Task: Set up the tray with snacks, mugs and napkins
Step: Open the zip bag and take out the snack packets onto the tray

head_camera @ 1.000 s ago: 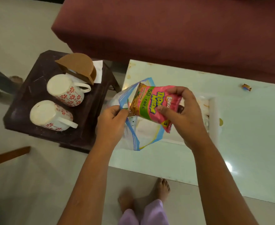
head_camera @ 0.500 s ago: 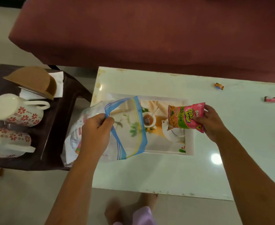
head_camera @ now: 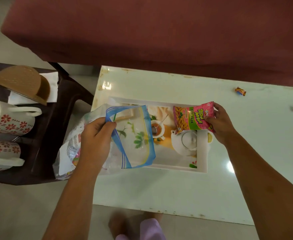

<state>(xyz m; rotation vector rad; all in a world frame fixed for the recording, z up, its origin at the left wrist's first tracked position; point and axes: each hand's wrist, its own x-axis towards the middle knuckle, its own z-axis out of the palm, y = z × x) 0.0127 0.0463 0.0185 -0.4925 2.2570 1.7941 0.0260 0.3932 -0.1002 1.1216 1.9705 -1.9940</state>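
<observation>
Right hand [head_camera: 219, 124] pinches the pink snack packet [head_camera: 192, 117] by its right end, thumb on top, fingers curled beneath; the packet juts out leftward from the grip and hangs above the far right part of the tray [head_camera: 202, 168]. Left hand [head_camera: 96, 135] is closed on the blue-edged mouth of the clear zip bag [head_camera: 133, 135], thumb and forefinger pressing the rim; the mouth gapes open to the right of that grip, over the tray's left half, while the bag's bulk with more packets sags behind the wrist off the table's left edge. Between the two hands, the tray's printed teapot picture lies bare, open room right under the packet. The white table [head_camera: 159, 191] has free surface nearer the body and to the right of the right hand. Left of the left hand, a dark stool [head_camera: 55, 122] carries two floral mugs [head_camera: 9, 118] lying on their sides, a brown napkin holder [head_camera: 23, 84] and white napkins [head_camera: 53, 84]. Farther off past the right hand, two small wrapped sweets [head_camera: 240, 91] sit apart, then the maroon sofa [head_camera: 159, 32] beyond the far edge.
</observation>
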